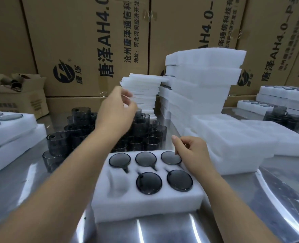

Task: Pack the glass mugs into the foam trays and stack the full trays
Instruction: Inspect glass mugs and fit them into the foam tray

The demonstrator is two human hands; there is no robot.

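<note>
Left hand (117,111) is hovering over the heap of glass mugs (78,135) on the surface (162,230), grip hanging loose and apart, fingertips near the stack of foam sheets (143,95). Right hand (192,151) is sitting at the far-right corner of the foam tray (145,206), grip curled together on nothing. Five mugs are filling the tray, and the near-left pocket (118,186) is showing bare foam.

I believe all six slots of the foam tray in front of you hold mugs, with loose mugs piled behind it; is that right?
Not quite: in the head view only five slots of the foam tray hold mugs; the near-left slot is empty. The loose mugs are indeed piled behind it.
</note>
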